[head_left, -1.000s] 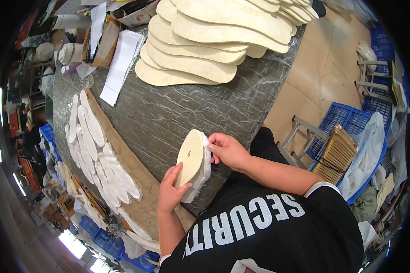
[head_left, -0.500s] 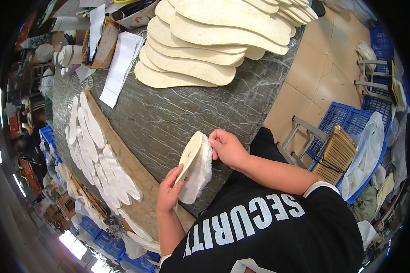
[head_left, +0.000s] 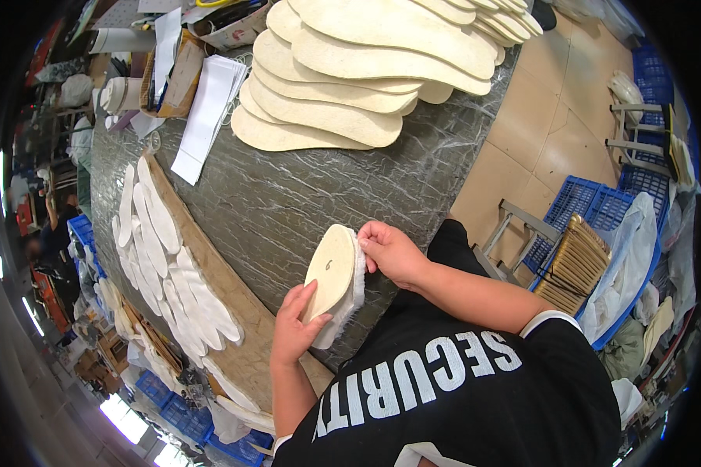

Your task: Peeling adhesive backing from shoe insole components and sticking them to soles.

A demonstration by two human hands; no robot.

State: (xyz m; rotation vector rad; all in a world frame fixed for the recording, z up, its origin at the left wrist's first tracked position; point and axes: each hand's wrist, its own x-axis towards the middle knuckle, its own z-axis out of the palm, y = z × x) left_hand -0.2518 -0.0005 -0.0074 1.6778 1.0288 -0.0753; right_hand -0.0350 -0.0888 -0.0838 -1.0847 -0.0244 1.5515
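My left hand (head_left: 294, 325) grips the lower left of a cream insole (head_left: 336, 261), thumb and fingers closed on its edge. The insole's face, with a small dark mark on it, is turned up. Under it lies a white fleece insole piece (head_left: 349, 311), its fluffy rim showing along the right side and its lower end sticking out below. With thumb and fingertips, my right hand (head_left: 389, 251) pinches the fleece piece's edge at the upper right. The two layers lie close together near the tip. How far they touch underneath is hidden.
Big stacks of cream insoles (head_left: 327, 117) stand at the table's far side. White insole pieces (head_left: 160, 257) are spread over a brown board (head_left: 234, 323) on the left. White paper strips (head_left: 209, 117) lie beside a cardboard box (head_left: 183, 78). Blue crates (head_left: 592, 202) and a stool (head_left: 572, 261) are right.
The cream insole has swung from nearly edge-on to facing up, down over the fleece piece, narrowing the gap between them. My left fingers have shifted slightly; my right hand has barely moved.
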